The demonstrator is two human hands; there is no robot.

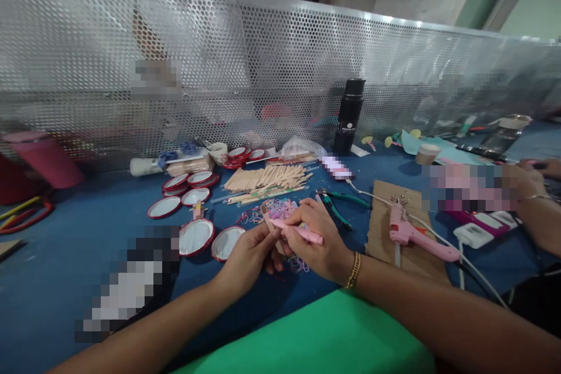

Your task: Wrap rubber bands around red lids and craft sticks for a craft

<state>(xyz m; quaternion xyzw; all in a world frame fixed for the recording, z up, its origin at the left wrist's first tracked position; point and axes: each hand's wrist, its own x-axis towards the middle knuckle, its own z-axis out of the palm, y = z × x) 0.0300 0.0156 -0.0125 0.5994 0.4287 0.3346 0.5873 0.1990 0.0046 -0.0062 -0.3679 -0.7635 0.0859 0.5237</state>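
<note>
My left hand [249, 251] pinches a wooden craft stick [265, 216], held up at a slant. In my right hand [322, 242] is a pink pen [309, 234], its tip end close to the stick; whether they touch I cannot tell. Under and behind both hands lies a loose heap of coloured rubber bands [280, 209]. A pile of craft sticks [272, 177] spreads out beyond it. Red-rimmed round lids [196, 236] lie to the left of my left hand, several of them with pale insides facing up.
Green-handled pliers [335, 210] lie right of the bands. A pink glue gun [407, 234] rests on cardboard [381, 216], with white cables nearby. A black bottle [349, 120] stands before the perforated metal screen [284, 70]. Another person's hand [530, 181] is at far right.
</note>
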